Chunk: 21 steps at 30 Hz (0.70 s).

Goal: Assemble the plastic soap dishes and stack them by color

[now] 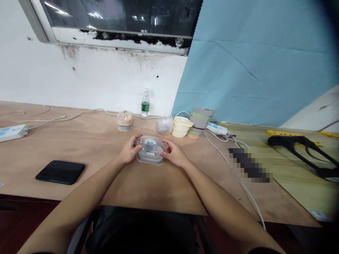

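A small grey appliance with a clear domed lid (150, 151) sits on the wooden table (92, 148) straight in front of me. My left hand (129, 150) grips its left side, fingers curled round the lid's edge. My right hand (173, 152) holds its right side, fingers pressed against it. Both forearms reach in from the bottom of the view.
Behind the appliance stand a peach and grey device (125, 120), a water bottle (145, 103), a clear cup (164, 124), stacked cream parts (180, 127) and stacked grey-green parts (200, 122). A black pad (60, 171) lies left. Power strips (12, 132) and cables cross the table.
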Motion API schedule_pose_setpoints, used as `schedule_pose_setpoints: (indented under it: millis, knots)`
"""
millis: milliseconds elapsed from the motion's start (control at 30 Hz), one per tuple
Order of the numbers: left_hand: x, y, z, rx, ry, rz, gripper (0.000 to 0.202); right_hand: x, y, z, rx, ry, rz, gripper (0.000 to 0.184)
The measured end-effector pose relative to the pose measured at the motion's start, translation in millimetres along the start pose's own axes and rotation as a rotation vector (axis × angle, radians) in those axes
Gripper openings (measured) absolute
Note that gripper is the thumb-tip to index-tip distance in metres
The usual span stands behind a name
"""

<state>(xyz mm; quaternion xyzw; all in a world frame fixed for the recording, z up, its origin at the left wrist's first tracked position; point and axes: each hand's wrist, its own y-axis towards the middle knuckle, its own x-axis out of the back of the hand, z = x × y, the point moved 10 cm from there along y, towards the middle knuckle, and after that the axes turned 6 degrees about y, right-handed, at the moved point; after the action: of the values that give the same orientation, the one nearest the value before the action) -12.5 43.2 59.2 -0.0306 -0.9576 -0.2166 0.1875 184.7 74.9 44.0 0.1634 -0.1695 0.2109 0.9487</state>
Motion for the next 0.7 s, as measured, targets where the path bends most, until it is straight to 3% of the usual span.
schedule_pose_setpoints:
  millis: [100,200,400,533,700]
  knots:
    - [-1.3,-1.1,-10.3,-0.078,0.295,0.052,0.081,6.8,1.0,-1.4,0.021,-0.016,-0.034,0.068]
    - [-6.1,-0.7,-14.5,-0.12,0.423,0.087,0.077,8.7,-0.3,3.7,0.066,-0.074,-0.029,0.07]
    - [-17.9,0.1,-14.1,-0.149,0.427,0.165,0.071,-12.2,-8.7,21.7,0.08,-0.246,0.1,0.092]
    - [-16.6,0.0,-3.9,-0.073,0.411,0.232,0.074,-19.0,-11.2,39.8,0.18,-0.324,0.133,0.09]
    - [-10.6,-0.7,10.5,0.03,0.394,0.311,0.079,-28.6,-11.6,36.6,0.222,-0.332,0.231,0.09]
